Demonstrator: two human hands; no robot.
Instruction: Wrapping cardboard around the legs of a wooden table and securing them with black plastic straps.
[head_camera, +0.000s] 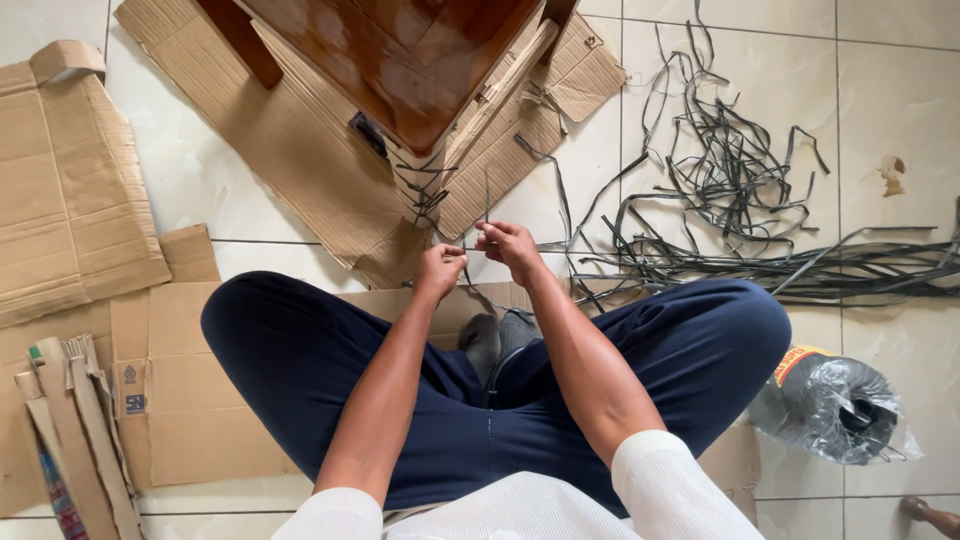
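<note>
Left hand: the left hand (440, 268) is closed, thumb and fingers pinching a thin dark strip (487, 215) just above the knees.
Right hand: the right hand (508, 243) sits just beside the left, nearly touching it, fingertips pinched on the same strip.
Strip: it rises from between the two hands toward the chair corner (425, 150) just beyond them; its far end is lost among other strips wound there.
Step in hand: judged from the pinches, the strip is being worked or tightened at the wrapped corner, mid-way through a binding or weaving.
Next move: it seems to call for steady tension from both pinches and a fine guiding of the free end; slack would loosen the winding.
Supply: a loose strip pile (740, 190) lies well off to the right of the right hand.
Roll: a wrapped roll (835, 405) lies by the right knee.
Underlay: cardboard (70, 190) spreads left of the left hand.
</note>
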